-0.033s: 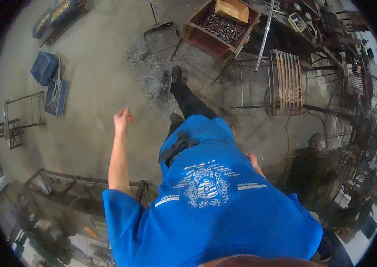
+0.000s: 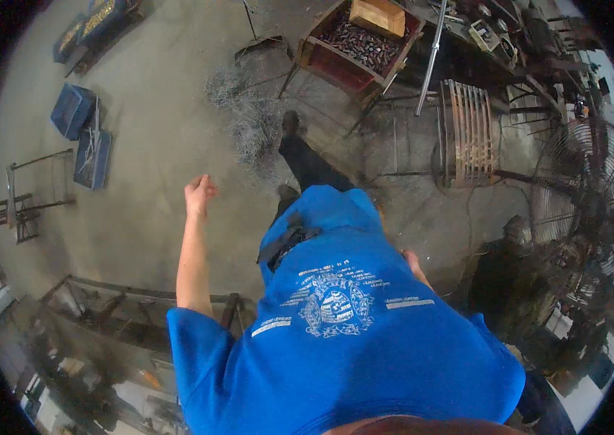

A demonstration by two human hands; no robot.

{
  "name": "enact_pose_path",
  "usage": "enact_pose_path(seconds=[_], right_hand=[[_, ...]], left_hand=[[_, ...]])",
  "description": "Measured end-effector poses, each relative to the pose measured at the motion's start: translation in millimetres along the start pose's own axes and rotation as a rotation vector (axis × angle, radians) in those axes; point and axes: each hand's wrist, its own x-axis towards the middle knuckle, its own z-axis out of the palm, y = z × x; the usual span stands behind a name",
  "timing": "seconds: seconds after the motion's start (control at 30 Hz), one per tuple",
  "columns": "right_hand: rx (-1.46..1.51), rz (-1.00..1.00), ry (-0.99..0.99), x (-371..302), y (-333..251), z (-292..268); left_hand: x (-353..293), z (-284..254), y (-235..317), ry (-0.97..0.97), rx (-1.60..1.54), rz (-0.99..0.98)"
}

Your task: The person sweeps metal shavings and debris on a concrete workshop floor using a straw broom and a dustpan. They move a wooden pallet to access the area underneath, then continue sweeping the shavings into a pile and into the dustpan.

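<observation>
My left hand hangs out in front over the concrete floor, its fingers loosely curled in. No object shows in it. To its right lies a tangled heap of thin grey metal shavings, apart from the hand. My right hand is down by my right side, half covered by the blue shirt. Its fingers are hidden, so any hold there cannot be seen. My dark shoe stands at the edge of the shavings.
A red-sided box of small dark metal parts stands ahead, near a slatted rack. A large fan is at right. Blue bins lie left; a metal frame stands near left. A pole leans beside the box.
Almost nothing differs. My forward shoe shows slightly lower and further right, and my left hand sits a touch higher.
</observation>
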Motion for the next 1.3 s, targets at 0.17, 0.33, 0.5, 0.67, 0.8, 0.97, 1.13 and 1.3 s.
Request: enact_pose_path(seconds=[0.17, 0.33, 0.5, 0.67, 0.8, 0.97, 1.13, 1.3], right_hand=[[-0.353, 0.107, -0.036, 23, -30, 15], [0.095, 0.185, 0.045, 31, -91, 80], [0.109, 0.264, -0.026, -23, -171, 125], [-0.025, 0.113, 0.015, 2, -133, 99], [-0.209, -0.226, 0.035, -3, -81, 93], [0.287, -0.041, 0.321, -78, -55, 144], [0.825, 0.151, 0.458, -116, -47, 177], [0.509, 0.108, 0.692, -81, 41, 158]], left_hand=[[-13, -7, -6, -0.015, 0.071, 0.054], [-48, -53, -98, 0.101, -0.042, -0.218], [-92, -26, -107, -0.125, 0.201, -0.563], [-44, 25, -38, -0.218, 0.243, -0.388], [28, 51, 3, -0.353, 0.248, -0.218], [110, 68, 51, -0.459, 0.400, -0.172], [132, 104, 66, -0.578, 0.610, -0.142], [96, 165, 65, -0.779, 0.827, -0.133]])
